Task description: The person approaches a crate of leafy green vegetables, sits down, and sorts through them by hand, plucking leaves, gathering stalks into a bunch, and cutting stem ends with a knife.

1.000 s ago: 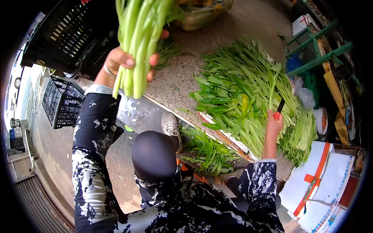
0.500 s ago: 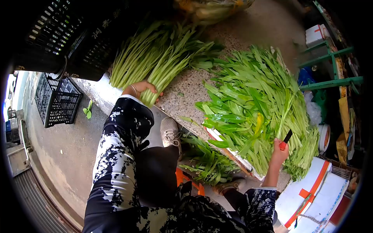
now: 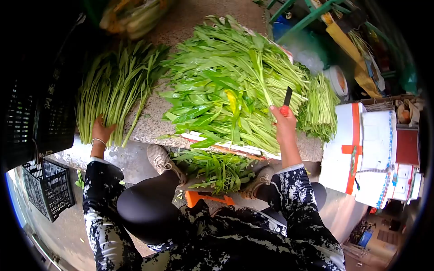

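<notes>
Water spinach, judging by the long stems and narrow leaves, lies in a broad pile (image 3: pixel 199 86) in the middle of the speckled slab (image 3: pixel 150 121), with a smaller bunch (image 3: pixel 115 90) on the left beside the black crate (image 3: pixel 20 122). The left hand (image 3: pixel 103 132) rests at the near stem ends of that bunch; whether its fingers are closed round any, I cannot tell. The right hand (image 3: pixel 285 126) grasps a red-handled knife (image 3: pixel 285 107), dark blade upward, with a stalk (image 3: pixel 260 74) seemingly pinched alongside. That shared grip looks the main risk: a twist of the wrist could nick leaves or fingers. Stems jutting past the near edge on the left could be dragged off if a sleeve caught them.
</notes>
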Available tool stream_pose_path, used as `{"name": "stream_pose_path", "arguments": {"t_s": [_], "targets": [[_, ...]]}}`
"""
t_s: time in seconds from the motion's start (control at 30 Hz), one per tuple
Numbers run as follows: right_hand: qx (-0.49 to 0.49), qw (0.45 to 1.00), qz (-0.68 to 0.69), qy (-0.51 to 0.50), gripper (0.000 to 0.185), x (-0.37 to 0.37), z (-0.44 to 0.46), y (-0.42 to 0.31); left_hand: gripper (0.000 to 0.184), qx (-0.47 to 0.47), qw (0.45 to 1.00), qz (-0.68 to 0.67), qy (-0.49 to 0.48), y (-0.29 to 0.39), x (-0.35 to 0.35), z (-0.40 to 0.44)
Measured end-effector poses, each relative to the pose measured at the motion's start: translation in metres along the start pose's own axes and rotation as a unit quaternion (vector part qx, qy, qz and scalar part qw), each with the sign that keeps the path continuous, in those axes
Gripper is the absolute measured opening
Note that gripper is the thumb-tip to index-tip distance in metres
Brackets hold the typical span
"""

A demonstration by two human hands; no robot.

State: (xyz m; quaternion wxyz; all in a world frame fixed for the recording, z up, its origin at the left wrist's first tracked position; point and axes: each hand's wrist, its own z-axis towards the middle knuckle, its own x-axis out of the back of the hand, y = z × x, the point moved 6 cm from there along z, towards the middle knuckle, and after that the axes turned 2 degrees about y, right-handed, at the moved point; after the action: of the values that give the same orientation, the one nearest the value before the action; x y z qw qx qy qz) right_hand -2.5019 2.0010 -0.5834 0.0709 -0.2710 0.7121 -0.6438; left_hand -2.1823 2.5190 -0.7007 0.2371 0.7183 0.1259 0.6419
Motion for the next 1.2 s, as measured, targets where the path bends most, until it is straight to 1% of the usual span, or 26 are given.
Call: {"name": "stream_pose_path", "arguments": {"t_s": [0.03,0.1,0.13,0.17,0.2,0.23,0.33,0.4,0.43,0.47,0.5,0.53,0.6,0.63,0.67,0.73,0.83,0.87,0.9,0.93,1.03,1.07,1.1,1.13,1.17,1.2], "targets": [[0.002,1.0,0.005,0.005,0.018,0.001,-0.004,-0.004,0.066,-0.007,1.0,0.0,0.002,0.006,0.002,-0.001],[0.014,0.997,0.074,-0.023,0.017,-0.001,-0.015,-0.015,0.052,-0.088,0.988,-0.124,0.039,0.025,0.012,-0.003],[0.016,0.997,0.079,-0.019,0.017,0.0,-0.022,-0.019,0.052,-0.095,0.987,-0.122,0.04,0.055,0.029,-0.013],[0.035,0.996,0.085,-0.014,0.017,0.002,-0.03,-0.026,0.043,-0.026,0.963,-0.264,-0.033,0.103,0.05,-0.034],[0.055,0.994,0.091,-0.01,0.017,0.004,-0.037,-0.032,0.036,0.043,0.91,-0.399,-0.105,0.149,0.064,-0.058],[0.1,0.99,0.1,-0.003,0.022,0.007,-0.041,-0.03,0.033,0.006,0.89,-0.43,-0.15,0.191,0.076,-0.078],[0.101,0.986,0.135,0.0,0.022,0.014,-0.073,-0.039,0.031,-0.066,0.792,-0.522,-0.309,0.301,0.093,-0.147],[0.078,0.989,0.123,-0.014,0.024,0.021,-0.091,-0.038,0.035,-0.042,0.735,-0.562,-0.376,0.351,0.081,-0.189],[0.057,0.993,0.105,-0.021,0.023,0.024,-0.102,-0.039,0.037,-0.01,0.721,-0.573,-0.39,0.362,0.061,-0.203],[0.077,0.994,0.079,-0.014,0.024,0.027,-0.116,-0.047,0.04,0.016,0.704,-0.582,-0.407,0.369,0.035,-0.213],[0.037,0.997,0.071,-0.01,0.024,0.029,-0.132,-0.054,0.041,0.049,0.709,-0.573,-0.408,0.373,0.014,-0.221],[0.066,0.994,0.081,-0.035,0.023,0.031,-0.138,-0.047,0.042,0.081,0.713,-0.564,-0.409,0.379,-0.005,-0.229],[0.093,0.988,0.093,-0.083,0.023,0.035,-0.152,-0.041,0.038,0.06,0.727,-0.56,-0.393,0.388,-0.029,-0.235],[0.092,0.986,0.107,-0.093,0.022,0.036,-0.158,-0.035,0.029,0.038,0.737,-0.564,-0.371,0.389,-0.036,-0.233],[0.105,0.986,0.083,-0.096,0.022,0.041,-0.165,-0.041,0.017,0.029,0.739,-0.564,-0.368,0.391,-0.041,-0.233],[0.103,0.99,0.061,-0.078,0.021,0.052,-0.162,-0.031,0.013,0.016,0.726,-0.569,-0.385,0.395,-0.049,-0.236],[0.08,0.989,0.118,0.047,0.022,0.087,-0.147,-0.011,0.012,0.025,0.728,-0.579,-0.366,0.396,-0.059,-0.243],[0.023,0.977,0.191,0.089,0.025,0.099,-0.136,0.012,0.012,0.022,0.729,-0.577,-0.367,0.395,-0.063,-0.245],[0.011,0.971,0.204,0.125,0.028,0.117,-0.125,0.029,0.011,0.028,0.74,-0.569,-0.357,0.391,-0.069,-0.244],[0.045,0.961,0.214,0.171,0.027,0.134,-0.11,0.047,0.011,0.035,0.751,-0.561,-0.346,0.388,-0.074,-0.244],[0.003,0.968,0.092,0.231,0.027,0.187,-0.058,0.091,0.014,0.017,0.764,-0.543,-0.347,0.391,-0.085,-0.242],[-0.051,0.979,0.065,0.189,0.022,0.201,-0.041,0.099,0.016,0.002,0.769,-0.535,-0.35,0.392,-0.089,-0.242],[-0.105,0.983,0.037,0.145,0.023,0.209,-0.029,0.109,0.018,-0.009,0.774,-0.529,-0.347,0.392,-0.093,-0.241],[-0.105,0.984,0.036,0.143,0.023,0.211,-0.016,0.125,0.018,-0.007,0.774,-0.53,-0.346,0.393,-0.093,-0.243],[-0.127,0.966,-0.134,0.18,0.033,0.217,0.0,0.144,0.019,-0.014,0.785,-0.518,-0.34,0.395,-0.094,-0.244],[-0.096,0.951,-0.261,0.138,0.043,0.21,0.004,0.135,0.019,-0.021,0.795,-0.506,-0.333,0.397,-0.094,-0.242]]}}
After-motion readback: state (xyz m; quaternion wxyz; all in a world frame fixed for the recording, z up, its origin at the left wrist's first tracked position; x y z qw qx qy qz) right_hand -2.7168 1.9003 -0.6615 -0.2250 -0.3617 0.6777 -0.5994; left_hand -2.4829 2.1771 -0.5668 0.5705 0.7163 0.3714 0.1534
